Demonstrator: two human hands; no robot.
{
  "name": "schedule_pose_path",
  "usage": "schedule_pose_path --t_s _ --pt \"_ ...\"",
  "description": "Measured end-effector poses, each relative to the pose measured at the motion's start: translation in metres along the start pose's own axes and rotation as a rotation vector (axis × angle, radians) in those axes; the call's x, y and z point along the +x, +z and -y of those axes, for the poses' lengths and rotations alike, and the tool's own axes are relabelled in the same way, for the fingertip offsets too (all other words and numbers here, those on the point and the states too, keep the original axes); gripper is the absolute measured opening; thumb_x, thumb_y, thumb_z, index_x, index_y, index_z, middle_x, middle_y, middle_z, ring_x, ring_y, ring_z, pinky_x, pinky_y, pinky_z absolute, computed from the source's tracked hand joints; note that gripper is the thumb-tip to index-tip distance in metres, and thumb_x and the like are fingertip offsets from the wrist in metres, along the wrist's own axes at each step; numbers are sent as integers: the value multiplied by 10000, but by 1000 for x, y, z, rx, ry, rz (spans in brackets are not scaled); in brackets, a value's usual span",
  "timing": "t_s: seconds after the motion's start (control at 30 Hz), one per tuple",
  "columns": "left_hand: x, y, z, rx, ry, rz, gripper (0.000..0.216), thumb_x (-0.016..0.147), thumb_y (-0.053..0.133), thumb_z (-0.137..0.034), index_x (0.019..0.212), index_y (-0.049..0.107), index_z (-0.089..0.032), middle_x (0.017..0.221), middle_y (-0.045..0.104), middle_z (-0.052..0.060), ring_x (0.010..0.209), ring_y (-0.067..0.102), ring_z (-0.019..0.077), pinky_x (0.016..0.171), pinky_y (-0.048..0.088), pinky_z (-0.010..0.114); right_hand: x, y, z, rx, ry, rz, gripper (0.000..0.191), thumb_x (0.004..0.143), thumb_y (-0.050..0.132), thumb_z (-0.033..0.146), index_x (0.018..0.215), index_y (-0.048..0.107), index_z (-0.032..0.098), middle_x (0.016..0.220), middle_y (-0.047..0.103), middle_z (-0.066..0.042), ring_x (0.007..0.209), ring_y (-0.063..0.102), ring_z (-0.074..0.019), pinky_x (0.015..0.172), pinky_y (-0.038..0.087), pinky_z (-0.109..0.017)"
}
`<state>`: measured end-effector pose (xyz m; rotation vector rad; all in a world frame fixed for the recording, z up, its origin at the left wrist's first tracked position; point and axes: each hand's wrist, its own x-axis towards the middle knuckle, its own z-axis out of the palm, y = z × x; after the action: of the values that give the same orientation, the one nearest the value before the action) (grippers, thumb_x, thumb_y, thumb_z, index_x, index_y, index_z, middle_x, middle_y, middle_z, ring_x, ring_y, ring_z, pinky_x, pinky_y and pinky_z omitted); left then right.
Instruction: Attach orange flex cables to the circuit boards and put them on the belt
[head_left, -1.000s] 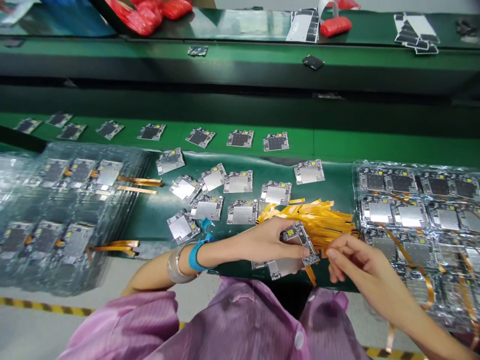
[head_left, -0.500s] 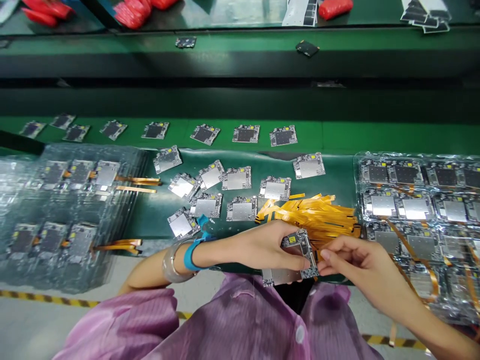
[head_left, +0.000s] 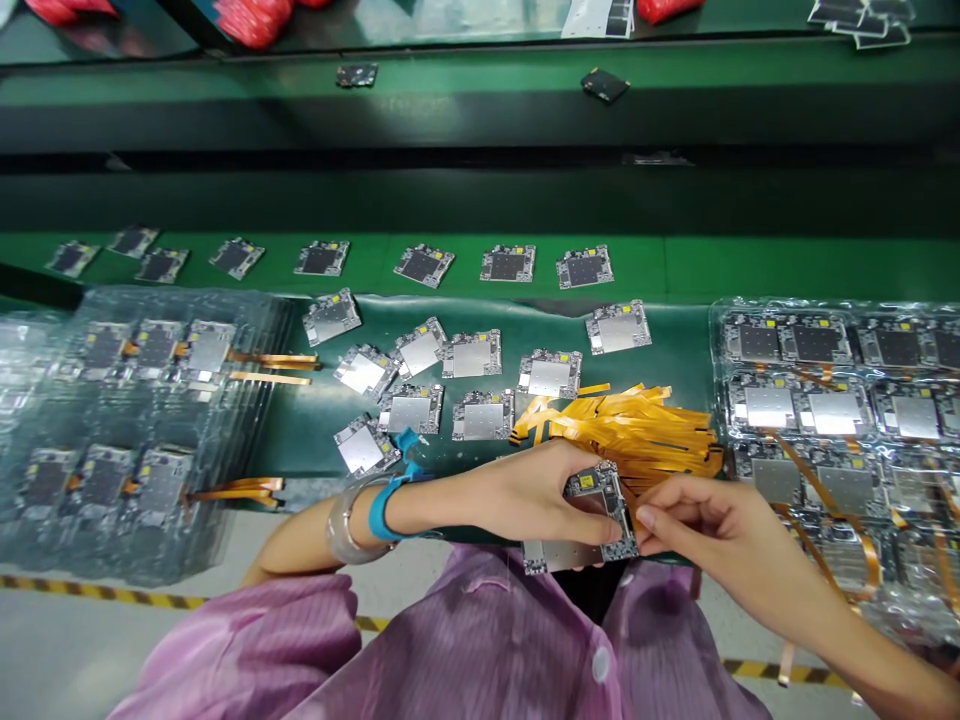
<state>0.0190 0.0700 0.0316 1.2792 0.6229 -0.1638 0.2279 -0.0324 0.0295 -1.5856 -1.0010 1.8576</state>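
Note:
My left hand [head_left: 536, 495] grips a small circuit board [head_left: 596, 500] with a silver shield, held just above the table's near edge. A blue band and a silver bangle sit on that wrist. My right hand [head_left: 705, 530] pinches at the board's right edge, fingers closed together; what is between the fingertips is too small to name. Right behind both hands lies a heap of orange flex cables [head_left: 637, 430]. Several more boards [head_left: 480, 385] lie loose on the dark green mat [head_left: 315, 430].
Clear plastic trays of boards with orange cables stand at the left [head_left: 127, 420] and at the right [head_left: 832, 420]. A row of boards [head_left: 420, 263] lies on the green belt behind. Red packets [head_left: 251, 18] sit on the far shelf. A striped floor line runs below.
My right hand has come left from beside the cable heap to the board's right edge and closed on it. The left hand keeps its grip on the board.

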Motion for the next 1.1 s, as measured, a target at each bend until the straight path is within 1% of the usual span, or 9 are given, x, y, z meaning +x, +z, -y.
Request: schedule_pose_path --t_s 0.1,0.3,0.37,0.5,0.57,0.7,0.87,1.0,1.1 --pt "0 -1 0 56 4 -13 164 811 699 -319 786 655 -163 647 642 -17 534 514 98 463 366 213 -1 -1 -2 -24 -3 -4 196 861 700 391 787 739 214 758 754 -21 695 734 -144 664 598 -220" --pt "1 -2 -1 90 44 -29 171 820 691 -328 806 655 -162 664 633 -15 549 491 99 475 352 216 -1 -1 0 17 7 -28 232 845 706 433 788 740 211 737 755 -35 692 743 -168 660 609 -249" --pt "1 -2 -1 86 33 -26 171 820 687 -325 798 642 -161 662 615 -21 557 481 95 477 341 208 -1 -1 2 -6 17 -10 238 847 700 439 797 738 209 748 755 -33 702 737 -163 665 599 -244" --pt "1 0 -1 41 -44 14 178 831 667 -329 811 619 -158 687 620 -25 583 498 92 505 358 200 0 -1 6 -36 80 58 215 860 687 405 800 717 201 754 750 -24 722 723 -142 675 568 -216" --pt "2 1 -1 70 -41 16 192 833 668 -340 806 617 -157 696 626 -19 597 503 99 521 362 210 1 -2 8 -36 93 82 194 862 683 382 795 706 201 748 747 -16 727 716 -135 671 554 -208" --pt "5 0 2 123 3 -35 264 867 648 -410 806 616 -156 712 591 -22 625 477 106 543 352 221 2 -4 6 -56 69 79 209 877 662 406 835 709 207 778 753 -21 751 708 -148 670 534 -228" --pt "6 -1 0 211 -23 -112 328 863 659 -478 821 634 -153 708 573 -34 623 454 109 543 343 218 1 -6 -2 -176 -14 17 224 905 630 419 831 703 220 766 735 -11 726 683 -162 642 499 -260" --pt "6 0 -4 230 15 -130 250 855 671 -403 870 704 -156 779 657 -17 679 524 123 623 403 230 0 -4 -1 -235 -58 9 208 908 628 400 829 710 226 779 742 -5 702 671 -161 615 488 -261" --pt "11 1 -4 221 24 -128 141 791 701 -294 833 720 -161 784 686 -22 701 557 127 657 423 234 0 -2 0 -271 -108 -5 162 907 634 349 827 711 231 767 742 8 684 671 -155 598 489 -252"
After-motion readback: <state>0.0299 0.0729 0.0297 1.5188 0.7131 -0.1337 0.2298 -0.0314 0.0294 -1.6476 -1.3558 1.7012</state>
